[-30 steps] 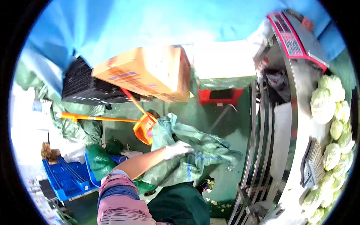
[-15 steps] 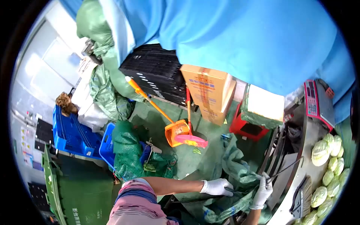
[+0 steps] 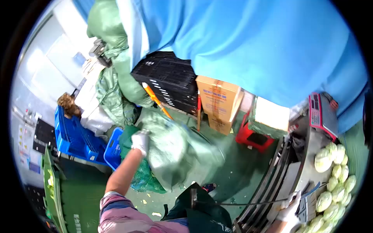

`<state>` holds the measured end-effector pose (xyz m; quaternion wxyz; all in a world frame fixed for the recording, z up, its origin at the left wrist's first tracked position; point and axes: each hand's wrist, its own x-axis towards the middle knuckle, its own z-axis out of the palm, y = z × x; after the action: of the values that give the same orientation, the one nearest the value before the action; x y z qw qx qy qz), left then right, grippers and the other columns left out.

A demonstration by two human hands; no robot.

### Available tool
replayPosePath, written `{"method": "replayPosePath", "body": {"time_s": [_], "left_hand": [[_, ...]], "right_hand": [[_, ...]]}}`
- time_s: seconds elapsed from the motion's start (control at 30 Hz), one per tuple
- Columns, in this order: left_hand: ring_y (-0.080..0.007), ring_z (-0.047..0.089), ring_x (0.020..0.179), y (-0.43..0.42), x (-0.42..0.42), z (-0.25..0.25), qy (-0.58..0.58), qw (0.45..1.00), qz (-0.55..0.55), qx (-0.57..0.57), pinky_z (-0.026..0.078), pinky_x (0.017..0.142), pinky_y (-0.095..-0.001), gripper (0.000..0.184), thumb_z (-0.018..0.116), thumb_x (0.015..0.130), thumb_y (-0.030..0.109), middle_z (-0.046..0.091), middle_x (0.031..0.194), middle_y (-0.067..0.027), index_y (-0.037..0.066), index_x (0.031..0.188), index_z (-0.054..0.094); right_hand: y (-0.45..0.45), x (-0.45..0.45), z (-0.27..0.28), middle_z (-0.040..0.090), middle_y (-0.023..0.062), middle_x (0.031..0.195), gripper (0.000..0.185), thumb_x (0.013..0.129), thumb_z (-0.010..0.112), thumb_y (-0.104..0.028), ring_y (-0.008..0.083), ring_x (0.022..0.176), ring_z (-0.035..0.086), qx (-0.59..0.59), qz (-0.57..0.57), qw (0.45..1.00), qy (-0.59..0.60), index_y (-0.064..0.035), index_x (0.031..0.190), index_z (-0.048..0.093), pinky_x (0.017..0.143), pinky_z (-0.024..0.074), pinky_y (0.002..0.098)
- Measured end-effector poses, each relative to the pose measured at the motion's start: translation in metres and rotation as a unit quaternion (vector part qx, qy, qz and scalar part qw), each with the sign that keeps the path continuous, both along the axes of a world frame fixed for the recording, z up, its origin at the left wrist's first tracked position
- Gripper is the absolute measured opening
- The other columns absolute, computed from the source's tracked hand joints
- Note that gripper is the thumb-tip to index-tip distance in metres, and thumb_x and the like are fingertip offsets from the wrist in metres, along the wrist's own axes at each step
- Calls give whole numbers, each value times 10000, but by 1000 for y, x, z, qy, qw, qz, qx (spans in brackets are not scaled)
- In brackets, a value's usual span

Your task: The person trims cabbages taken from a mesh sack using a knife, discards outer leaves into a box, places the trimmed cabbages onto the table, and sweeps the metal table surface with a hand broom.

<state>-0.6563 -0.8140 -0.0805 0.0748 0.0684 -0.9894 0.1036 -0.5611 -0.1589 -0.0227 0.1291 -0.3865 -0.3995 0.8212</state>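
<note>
My left hand, in a white glove, is closed on the upper edge of a pale green woven sack. Blurred by motion, the sack spreads out over the floor and covers the lower part of an orange-handled dustpan. To its left is a green mesh bag beside a blue basket. My right hand, also gloved, is at the metal table's edge, closed around a long thin metal rod that stretches left across my apron. A brush lies partly hidden behind this hand.
Several cabbages and a red-rimmed scale rest on the metal table. A red stool bears a white-topped box. Cartons and black crates stand at the back; a green bin is at left.
The sack has moved from beside the table to the left, with my left hand holding it. My right hand has shifted down and right with the rod. The dustpan is now mostly covered.
</note>
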Motion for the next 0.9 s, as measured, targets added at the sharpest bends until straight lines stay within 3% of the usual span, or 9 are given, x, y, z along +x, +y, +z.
{"method": "replayPosePath", "body": {"time_s": [0.07, 0.13, 0.33, 0.47, 0.53, 0.63, 0.7, 0.77, 0.9], "left_hand": [[-276, 644, 896, -75, -16, 30, 140, 937, 200, 249, 498, 792, -373, 292, 524, 867, 228, 678, 993, -153, 28, 1028, 664], [-264, 628, 892, -136, -29, 78, 376, 717, 332, 484, 481, 795, -364, 471, 495, 946, 373, 673, 1052, -182, -52, 1080, 646], [-264, 572, 1075, -199, -95, 148, 395, 841, 256, 268, 384, 1043, -380, 523, 560, 912, 456, 629, 1137, -174, 15, 1187, 619], [-320, 490, 1198, -18, -142, 82, 143, 949, -245, 137, 355, 1070, -389, 355, 531, 961, 241, 512, 1272, -213, -19, 1200, 564], [-262, 492, 1199, 210, -84, 115, -99, 756, -113, 637, 397, 1016, -340, 293, 599, 881, 116, 552, 1233, -138, 24, 1160, 604], [-284, 443, 1280, 329, -44, 29, -287, 673, -498, 465, 342, 1063, -356, 486, 657, 879, 186, 421, 1401, -196, -44, 1274, 493], [-242, 367, 1340, 397, 0, 8, -442, 515, -455, 576, 303, 1088, -359, 602, 593, 936, 194, 379, 1443, -175, 20, 1437, 309], [-171, 632, 894, 437, 25, 0, -450, 491, -452, 593, 496, 809, -275, 407, 544, 964, 170, 642, 1042, -122, -32, 1301, 437], [-75, 502, 580, 481, 50, -3, -436, 426, -422, 671, 438, 567, -231, 212, 466, 1002, 170, 543, 657, -17, 5, 1107, 548]], "right_hand": [[17, 6, 3, 376, -39, 475, 317, 964, 509, -382, 82, 304, 277, -8, 5, 999, 47, -147, 751, 503, 276, 192, 244], [17, 14, 14, 387, -38, 484, 299, 966, 523, -334, 85, 314, 290, 40, -17, 999, 30, -131, 746, 506, 304, 224, 237], [-3, 30, 28, 416, -44, 521, 341, 990, 465, -364, 53, 361, 321, 144, -37, 989, 1, -120, 760, 532, 333, 266, 213], [0, 32, 21, 455, -14, 526, 351, 987, 474, -327, 78, 354, 338, 170, -40, 984, 32, -69, 769, 569, 340, 276, 221], [-8, 18, 46, 474, 2, 529, 338, 979, 495, -297, 82, 353, 350, 159, -42, 985, 45, -50, 760, 573, 341, 274, 222], [-3, 1, 68, 489, 42, 560, 285, 964, 522, -223, 105, 363, 356, 129, -43, 988, 71, -7, 784, 569, 352, 287, 240], [6, -8, 87, 498, 45, 561, 287, 960, 528, -235, 105, 359, 353, 189, -37, 979, 67, -5, 795, 576, 350, 292, 248], [10, -10, 108, 549, 34, 558, 283, 948, 546, -224, 83, 348, 391, 218, -47, 972, 72, -2, 790, 619, 345, 291, 227], [15, 7, 128, 670, 88, 790, 323, 949, 583, -279, 88, 453, 539, 273, -83, 955, 78, 39, 992, 620, 402, 346, 211]]}}
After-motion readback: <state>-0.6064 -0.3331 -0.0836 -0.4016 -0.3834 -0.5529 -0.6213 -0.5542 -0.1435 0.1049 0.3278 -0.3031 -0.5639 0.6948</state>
